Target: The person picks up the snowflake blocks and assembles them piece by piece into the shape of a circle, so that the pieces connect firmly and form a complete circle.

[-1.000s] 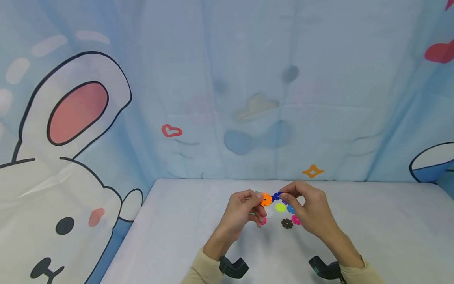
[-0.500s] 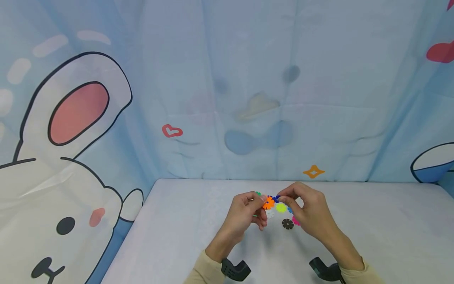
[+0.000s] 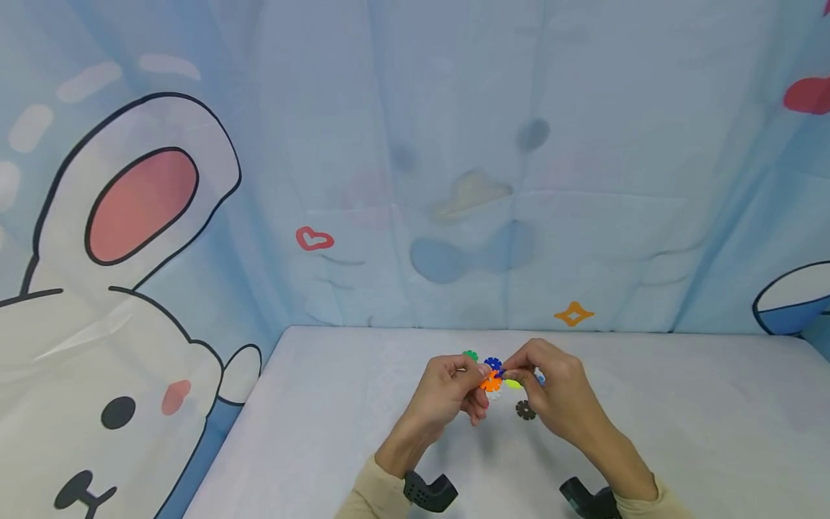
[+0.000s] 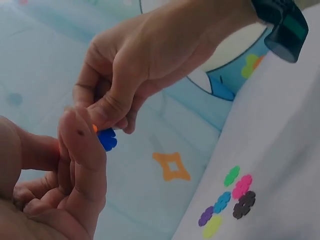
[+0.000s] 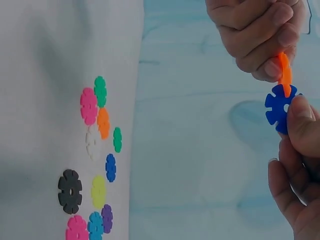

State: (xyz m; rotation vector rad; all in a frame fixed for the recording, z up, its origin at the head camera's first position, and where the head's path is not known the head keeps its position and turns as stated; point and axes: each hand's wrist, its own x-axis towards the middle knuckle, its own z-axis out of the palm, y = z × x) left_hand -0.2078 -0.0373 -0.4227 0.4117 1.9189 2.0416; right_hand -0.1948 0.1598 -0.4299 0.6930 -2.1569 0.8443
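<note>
Right wrist view: blue disc (image 5: 280, 111) pinched in right grip (image 5: 295, 165), touching orange disc (image 5: 285, 75).

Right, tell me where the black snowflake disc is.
The black disc lies flat on the white table, just below and to the left of the right hand in the head view. In the right wrist view it sits beside a yellow disc.

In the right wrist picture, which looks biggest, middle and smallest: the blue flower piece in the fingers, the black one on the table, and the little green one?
1. Blue flower piece, though it sits nearest the camera, so that may exaggerate it.
2. Black piece.
3. Little green piece, seen partly edge-on.
</note>
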